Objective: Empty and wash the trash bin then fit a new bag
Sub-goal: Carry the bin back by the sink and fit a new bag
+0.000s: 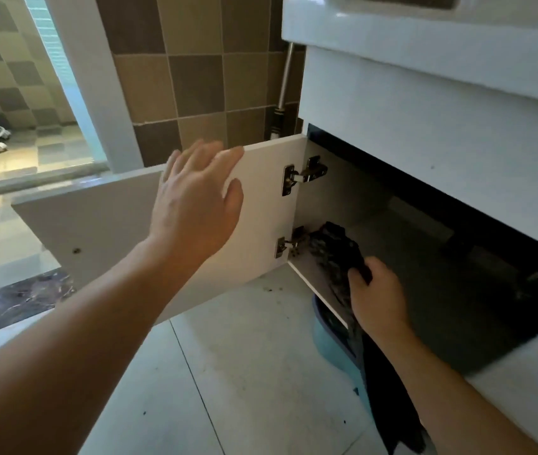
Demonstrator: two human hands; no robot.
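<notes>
The left hand [195, 205] is held open, fingers spread, against the top edge of the open cabinet door [261, 205]. At 4 o'clock, black bags [336, 254] are gripped by the right hand [376, 297] inside the cabinet, above the blue bin [330, 343] on the floor.

I see a smooth, matt white cabinet door [261, 205] on shiny metal hinges [303, 174]. The black bag [336, 254] looks like thin, crinkled plastic. The floor tiles [244, 372] are glossy, the blue bin [330, 343] smooth plastic.
</notes>
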